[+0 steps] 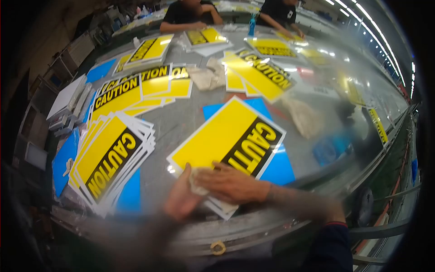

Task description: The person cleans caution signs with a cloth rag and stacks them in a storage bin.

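Note:
A yellow and black CAUTION sign (217,131) with a white border lies tilted before me, partly over a blue sheet (278,167). At its near edge, my left hand (180,197), blurred by motion, is closed on a crumpled pale cloth (196,183). My right hand (232,183) lies over the same cloth with its fingers together, gripping it against the left hand and covering the last letters of the sign. How far the cloth extends under the palms is hidden.
A fanned stack of CAUTION signs (108,156) lies at the left, with more signs (154,50) behind. Beige rags (206,77) lie mid-table. A blue bottle (252,25) stands at the back near two people. A tape roll (218,247) sits at the near edge.

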`<state>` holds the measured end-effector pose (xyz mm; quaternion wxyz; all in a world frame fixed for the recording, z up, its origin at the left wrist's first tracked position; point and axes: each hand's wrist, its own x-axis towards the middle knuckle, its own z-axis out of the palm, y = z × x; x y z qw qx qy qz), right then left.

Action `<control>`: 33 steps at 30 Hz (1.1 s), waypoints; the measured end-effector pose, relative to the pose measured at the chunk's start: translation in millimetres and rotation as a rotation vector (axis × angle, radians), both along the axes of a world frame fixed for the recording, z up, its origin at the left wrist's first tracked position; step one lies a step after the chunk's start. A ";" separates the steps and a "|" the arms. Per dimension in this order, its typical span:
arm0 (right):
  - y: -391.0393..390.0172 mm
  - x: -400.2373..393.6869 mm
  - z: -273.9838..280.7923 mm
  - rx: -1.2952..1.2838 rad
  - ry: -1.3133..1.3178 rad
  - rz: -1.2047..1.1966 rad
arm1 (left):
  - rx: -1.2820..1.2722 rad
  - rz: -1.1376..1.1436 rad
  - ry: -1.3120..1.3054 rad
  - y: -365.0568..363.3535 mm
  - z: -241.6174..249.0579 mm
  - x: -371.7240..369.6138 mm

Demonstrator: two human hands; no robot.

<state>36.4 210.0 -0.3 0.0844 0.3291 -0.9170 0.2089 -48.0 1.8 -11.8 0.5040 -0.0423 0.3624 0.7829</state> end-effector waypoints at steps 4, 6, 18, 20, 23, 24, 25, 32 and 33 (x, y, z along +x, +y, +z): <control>47.3 0.5 -12.2 0.192 0.140 -0.384 | -0.056 0.008 0.007 -0.9 4.6 6.2; 53.6 -7.2 -16.9 0.188 0.197 -0.514 | -0.125 0.038 0.024 6.5 14.7 6.8; 64.4 -9.7 -13.2 0.062 0.070 -0.496 | -0.191 0.005 0.063 6.8 20.6 8.2; 117.4 -21.8 -24.7 0.163 0.160 -0.672 | -0.252 0.020 0.092 9.2 28.4 12.0; 152.3 -32.0 -32.6 0.112 0.151 -0.795 | -0.226 -0.004 0.076 6.2 21.3 7.9; 150.4 -32.2 -30.3 0.165 0.150 -0.795 | -0.254 0.013 0.085 6.9 19.1 8.2; 147.6 -32.9 -27.0 0.219 0.146 -0.794 | -0.262 0.017 0.092 8.4 22.4 9.1; 138.1 -23.1 14.7 -0.267 -0.090 -0.780 | -0.229 0.007 0.113 2.9 20.8 8.2; 135.7 -22.1 31.8 -0.445 -0.151 -0.771 | -0.202 -0.003 0.125 2.3 21.5 9.1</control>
